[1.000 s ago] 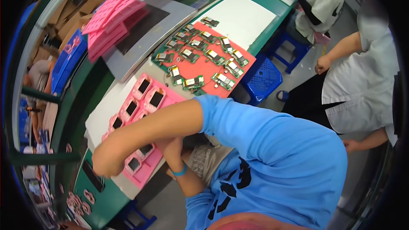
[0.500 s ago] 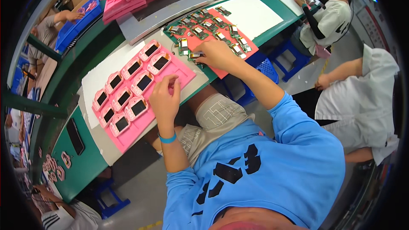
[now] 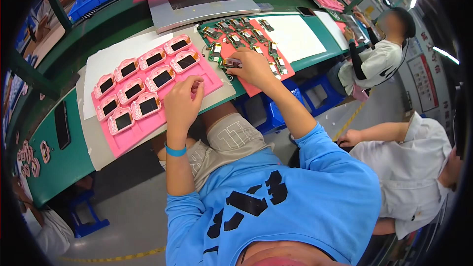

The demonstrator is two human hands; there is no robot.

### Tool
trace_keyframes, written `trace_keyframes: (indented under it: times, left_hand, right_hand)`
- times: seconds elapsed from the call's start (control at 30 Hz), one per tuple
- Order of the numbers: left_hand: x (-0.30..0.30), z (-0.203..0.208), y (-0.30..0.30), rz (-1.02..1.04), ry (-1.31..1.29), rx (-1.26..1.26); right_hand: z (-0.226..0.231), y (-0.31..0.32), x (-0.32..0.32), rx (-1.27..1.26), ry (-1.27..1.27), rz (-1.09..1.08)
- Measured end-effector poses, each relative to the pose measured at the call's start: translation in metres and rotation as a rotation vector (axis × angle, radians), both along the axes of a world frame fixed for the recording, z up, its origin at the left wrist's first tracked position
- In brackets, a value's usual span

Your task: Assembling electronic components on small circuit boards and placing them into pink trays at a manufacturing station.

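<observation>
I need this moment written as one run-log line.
left hand: loosely curled near pink tray | right hand: grasping circuit board | tray: pink-framed screens | red mat: more boards

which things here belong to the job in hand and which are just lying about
Job in hand:
circuit board at the right hand
other green boards
pink tray by the left hand
pink-framed screens on the tray

Seemingly just lying about:
dark flat slab
blue stools
</observation>
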State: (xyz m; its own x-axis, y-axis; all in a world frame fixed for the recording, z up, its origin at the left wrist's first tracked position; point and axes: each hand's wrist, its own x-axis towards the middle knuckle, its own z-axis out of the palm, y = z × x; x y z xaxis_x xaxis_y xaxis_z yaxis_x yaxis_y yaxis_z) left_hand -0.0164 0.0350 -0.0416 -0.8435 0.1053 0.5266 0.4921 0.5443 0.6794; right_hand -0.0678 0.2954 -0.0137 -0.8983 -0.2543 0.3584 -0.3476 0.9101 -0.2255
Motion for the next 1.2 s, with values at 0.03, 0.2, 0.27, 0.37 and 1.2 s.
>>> trace_keyframes:
  times: [0.03,0.2,0.27,0.37,1.2]
  left_hand:
    - [0.0,0.0,-0.001,0.008,-0.004,0.012]
    - [0.001,0.002,-0.002,0.015,-0.039,0.008]
    - [0.0,0.002,-0.003,0.01,-0.041,0.001]
    - [0.0,0.002,-0.003,0.007,-0.042,-0.007]
    - [0.053,0.004,0.03,-0.292,-0.438,1.017]
  right_hand:
    - [-0.002,0.002,-0.002,0.012,-0.004,0.008]
    - [0.001,0.019,-0.017,-0.287,-0.2,0.07]
    - [0.009,0.025,-0.025,-0.378,-0.37,0.03]
    - [0.019,0.032,-0.033,-0.468,-0.54,-0.013]
    - [0.033,-0.076,0.067,-0.572,-0.338,0.23]
